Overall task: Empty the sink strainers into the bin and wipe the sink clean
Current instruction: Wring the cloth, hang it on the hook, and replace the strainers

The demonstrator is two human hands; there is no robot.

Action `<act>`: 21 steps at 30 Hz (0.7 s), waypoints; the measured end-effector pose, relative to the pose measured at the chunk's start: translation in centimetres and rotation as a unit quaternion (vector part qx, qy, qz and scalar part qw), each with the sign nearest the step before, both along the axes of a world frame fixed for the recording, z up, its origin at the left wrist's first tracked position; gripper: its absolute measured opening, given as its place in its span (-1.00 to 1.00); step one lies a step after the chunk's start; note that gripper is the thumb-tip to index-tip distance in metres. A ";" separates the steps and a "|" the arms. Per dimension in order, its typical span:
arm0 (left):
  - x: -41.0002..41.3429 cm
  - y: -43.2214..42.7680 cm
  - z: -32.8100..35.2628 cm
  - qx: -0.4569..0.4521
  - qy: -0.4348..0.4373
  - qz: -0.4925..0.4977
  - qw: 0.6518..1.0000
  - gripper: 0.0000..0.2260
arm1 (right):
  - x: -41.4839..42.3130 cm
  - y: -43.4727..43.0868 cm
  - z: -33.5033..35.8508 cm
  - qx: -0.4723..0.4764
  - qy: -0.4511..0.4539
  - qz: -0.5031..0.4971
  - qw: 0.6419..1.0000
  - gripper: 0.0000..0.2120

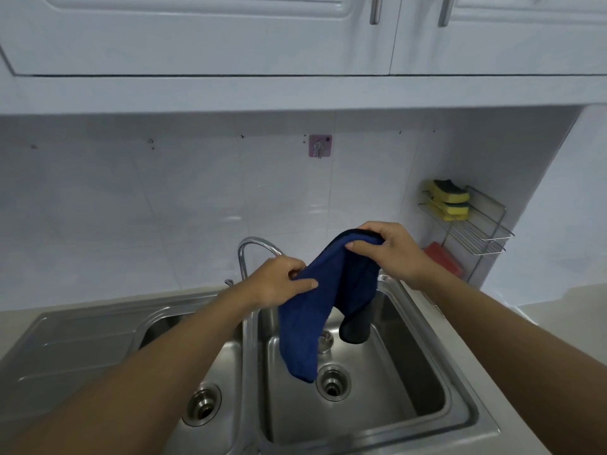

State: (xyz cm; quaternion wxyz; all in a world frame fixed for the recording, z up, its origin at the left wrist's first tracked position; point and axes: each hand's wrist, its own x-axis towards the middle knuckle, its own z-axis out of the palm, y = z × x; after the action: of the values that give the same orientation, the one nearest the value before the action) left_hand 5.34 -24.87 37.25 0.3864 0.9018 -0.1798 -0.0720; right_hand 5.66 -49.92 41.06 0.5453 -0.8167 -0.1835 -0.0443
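Observation:
A dark blue cloth [325,300] hangs in the air over the right basin of a steel double sink [437,353]. My left hand [279,284] pinches its left edge and my right hand [391,251] grips its upper right corner. The cloth droops down toward the right basin's drain [332,384], which shows a strainer ring. The left basin's drain [202,403] sits lower left, partly beside my left forearm. The lower end of the cloth hides part of the basin floor.
A curved chrome tap [251,246] rises behind my left hand. A wire rack [476,231] on the right wall holds yellow sponges [450,197] and a red pad [443,257]. A drainboard [75,336] lies left. White wall cupboards [230,34] hang overhead.

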 end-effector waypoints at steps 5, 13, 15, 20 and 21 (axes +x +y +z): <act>-1.1 1.1 -2.5 0.048 0.026 -0.015 0.998 -0.81 | -0.5 0.6 -0.1 0.023 -0.001 -0.013 1.000 -0.96; -1.2 3.8 -3.5 0.013 0.016 0.073 0.997 -0.81 | -0.1 -2.1 0.3 0.099 0.058 -0.116 0.987 -0.90; -0.5 3.8 -2.5 -0.054 0.022 0.113 0.992 -0.83 | -0.3 -2.6 -0.1 0.081 0.069 -0.134 0.985 -0.83; 0.0 1.4 0.8 -0.165 -0.010 0.117 0.979 -0.94 | -1.0 -2.4 -1.3 -0.109 0.076 -0.098 0.986 -0.78; 0.1 0.6 1.4 -0.171 -0.017 0.108 0.979 -0.95 | -1.3 -1.9 -1.5 -0.101 0.090 -0.071 0.988 -0.77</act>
State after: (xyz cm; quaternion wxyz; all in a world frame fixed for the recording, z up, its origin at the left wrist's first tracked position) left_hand 5.41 -24.32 38.67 0.5372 0.8376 -0.0974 0.0177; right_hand 4.34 -51.83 39.60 0.4698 -0.8792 -0.0785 0.0096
